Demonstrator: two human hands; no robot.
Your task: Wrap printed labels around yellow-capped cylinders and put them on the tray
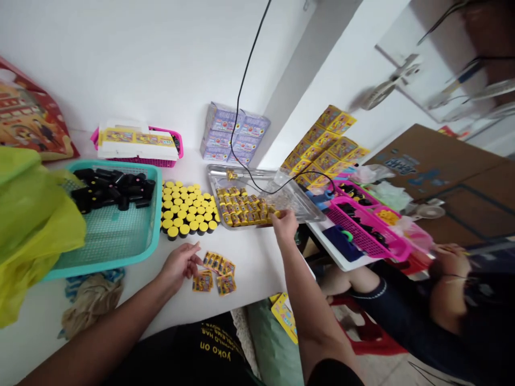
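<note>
My right hand [285, 225] is at the near right corner of a metal tray [281, 185], its fingers closed on a small yellow-labelled container at the end of the rows. Several such labelled containers [245, 208] lie in the tray. My left hand [179, 266] hovers low over the table with fingers partly bent and apart, nothing visible in them. Beside it lie small piles of yellow printed labels [218, 262]. Farther back stands a cluster of black containers with yellow lids [187, 208].
A turquoise basket [116, 236] holds black containers, with a yellow-green bag [36, 230] over its left side. Purple boxes [235, 133] and yellow boxes [322, 147] are stacked behind. A black cable [240, 88] hangs over the tray. Another person [446, 289] sits at right near pink baskets [358, 230].
</note>
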